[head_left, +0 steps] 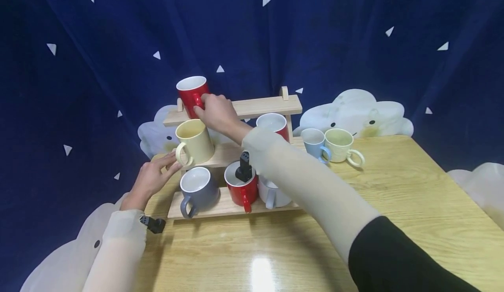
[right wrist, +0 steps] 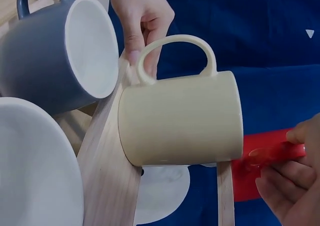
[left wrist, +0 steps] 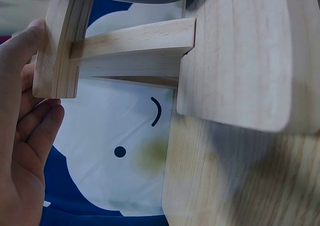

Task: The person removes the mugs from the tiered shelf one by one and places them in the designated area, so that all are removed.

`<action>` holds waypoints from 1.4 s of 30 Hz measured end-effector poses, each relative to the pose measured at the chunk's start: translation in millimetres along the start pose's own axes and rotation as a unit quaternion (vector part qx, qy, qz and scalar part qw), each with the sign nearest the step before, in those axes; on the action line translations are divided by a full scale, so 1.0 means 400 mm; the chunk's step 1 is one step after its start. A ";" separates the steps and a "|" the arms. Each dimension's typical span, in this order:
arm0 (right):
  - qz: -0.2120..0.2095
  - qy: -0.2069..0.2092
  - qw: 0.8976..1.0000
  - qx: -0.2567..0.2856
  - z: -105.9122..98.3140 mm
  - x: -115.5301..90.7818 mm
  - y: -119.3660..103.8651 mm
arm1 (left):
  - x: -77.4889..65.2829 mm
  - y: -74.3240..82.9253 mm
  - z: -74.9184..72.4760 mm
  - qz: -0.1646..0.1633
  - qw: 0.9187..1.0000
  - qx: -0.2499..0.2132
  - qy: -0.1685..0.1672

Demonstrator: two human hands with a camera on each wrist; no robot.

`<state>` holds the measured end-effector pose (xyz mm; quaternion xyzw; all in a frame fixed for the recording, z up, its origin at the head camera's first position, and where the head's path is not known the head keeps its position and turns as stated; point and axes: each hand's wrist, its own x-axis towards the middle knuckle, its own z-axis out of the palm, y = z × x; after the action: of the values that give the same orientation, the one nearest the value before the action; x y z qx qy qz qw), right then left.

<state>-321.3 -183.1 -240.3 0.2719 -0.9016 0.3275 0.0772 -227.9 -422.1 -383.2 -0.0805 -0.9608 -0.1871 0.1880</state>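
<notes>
My right hand (head_left: 218, 113) pinches the handle of a red mug (head_left: 188, 99), which stands upright at the left end of the top shelf of a wooden rack (head_left: 267, 106). In the right wrist view, thumb and fingers close round that red handle (right wrist: 275, 154). My left hand (head_left: 151, 179) grips the left end of the middle shelf (left wrist: 56, 60), thumb on one side and fingers on the other. Just beside it, a pale yellow mug (head_left: 201, 145) sits on this shelf, its handle toward the left hand. Whether the red mug's base touches the top shelf is hidden.
On the bottom shelf are a grey-blue mug (head_left: 202, 191), a red mug (head_left: 240, 192) and a whitish mug (head_left: 277, 198). Another red mug (head_left: 282, 130) stands mid-rack, partly behind my right sleeve. A blue cup (head_left: 313, 145) and a pale green cup (head_left: 337, 150) stand right of the rack.
</notes>
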 end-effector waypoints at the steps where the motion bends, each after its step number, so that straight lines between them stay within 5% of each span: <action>1: 0.004 -0.002 1.000 0.006 -0.003 0.000 0.001 | 0.001 0.001 -0.001 -0.001 1.000 0.000 -0.001; 18: 0.062 0.006 0.994 0.087 -0.042 0.004 0.042 | 0.008 0.005 0.002 0.004 1.000 -0.008 0.000; 42: 0.034 0.034 0.984 0.172 -0.150 -0.055 0.147 | 0.012 -0.012 0.001 0.007 1.000 -0.006 -0.003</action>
<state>-337.1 -97.8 -233.1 0.2389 -0.8375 0.4890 0.0487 -233.7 -426.0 -383.1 -0.0890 -0.9596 -0.1909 0.1864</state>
